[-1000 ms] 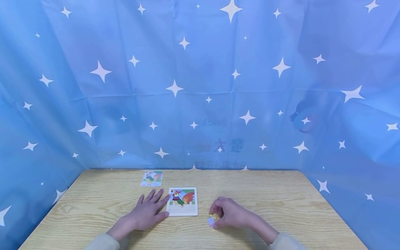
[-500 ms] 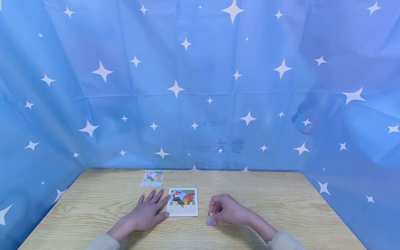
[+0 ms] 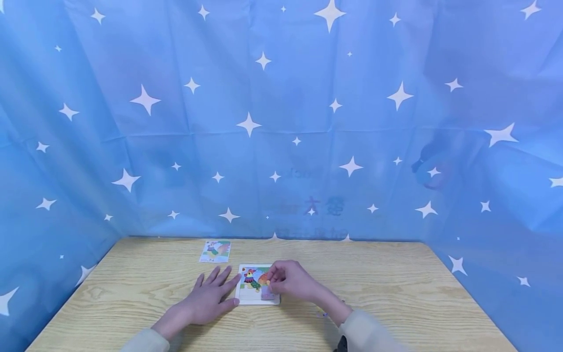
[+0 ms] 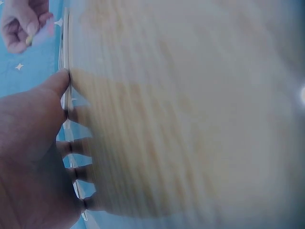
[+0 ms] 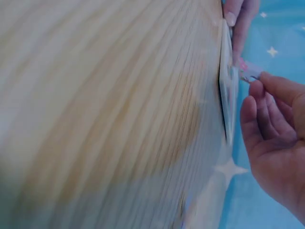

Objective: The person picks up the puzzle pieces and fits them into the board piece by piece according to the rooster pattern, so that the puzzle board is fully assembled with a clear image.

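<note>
1. Square white-framed rooster jigsaw board lies flat on the table, between our hands; its upper part shows the rooster picture, while the lower left is pale and unfilled.
2. Our right hand pinches a small lilac cardboard-looking puzzle piece between thumb and fingertips, over the board's lower right. We can't tell whether the piece touches the board.
3. Our left hand rests palm down, fingers spread wide and holding nothing; thumb and index finger meet the board's left edge, probably to steady it.
4. Step in hand, as we judge it: fitting a lower-row piece. Next move likely calls for turning it to match its neighbours, lowering it into the lower right and pressing it flat. A misaligned tab could catch or nudge the piece above.
5. Small loose colourful puzzle pieces lie near our right forearm, partly hidden; we can't count them.
6. Square printed rooster picture card lies beyond our left hand, near the table's far edge, seemingly the reference.
7. Surface: light wood-grain table.
8. Room: blue fabric curtain with white four-pointed stars hangs behind and at both sides, creased, faint reversed lettering low in the middle. Pale long sleeves cover our arms.
</note>
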The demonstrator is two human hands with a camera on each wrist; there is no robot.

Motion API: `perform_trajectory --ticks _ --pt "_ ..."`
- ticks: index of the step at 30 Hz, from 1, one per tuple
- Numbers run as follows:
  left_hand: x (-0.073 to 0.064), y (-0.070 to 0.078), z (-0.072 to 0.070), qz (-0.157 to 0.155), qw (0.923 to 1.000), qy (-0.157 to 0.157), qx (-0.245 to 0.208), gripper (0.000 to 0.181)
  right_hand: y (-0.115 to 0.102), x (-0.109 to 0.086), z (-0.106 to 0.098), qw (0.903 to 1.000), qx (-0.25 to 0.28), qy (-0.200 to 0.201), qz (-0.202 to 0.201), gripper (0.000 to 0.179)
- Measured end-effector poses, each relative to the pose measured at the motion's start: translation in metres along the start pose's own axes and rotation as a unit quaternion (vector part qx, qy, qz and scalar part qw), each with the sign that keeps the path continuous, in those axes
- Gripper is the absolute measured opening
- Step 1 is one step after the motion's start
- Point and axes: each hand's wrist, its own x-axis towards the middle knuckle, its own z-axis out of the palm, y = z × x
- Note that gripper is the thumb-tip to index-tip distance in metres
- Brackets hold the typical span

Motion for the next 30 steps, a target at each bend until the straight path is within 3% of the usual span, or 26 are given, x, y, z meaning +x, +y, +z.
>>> perform_trajectory --ticks 10,24,30 --pt "0.001 -0.001 0.003 0.002 0.9996 0.015 0.022 0.069 -0.008 0.024 0.027 0.9995 -0.002 0.026 0.015 0.011" --pt "-0.004 0.009 -0.006 0.000 0.9999 0.000 0.012 0.068 -0.006 0.033 0.043 0.9997 0.019 0.014 0.005 0.010" --pt "-0.006 0.014 -0.009 -0.001 0.9999 -0.007 0.011 0.066 -0.006 0.035 0.047 0.9997 0.000 0.025 0.005 0.012"
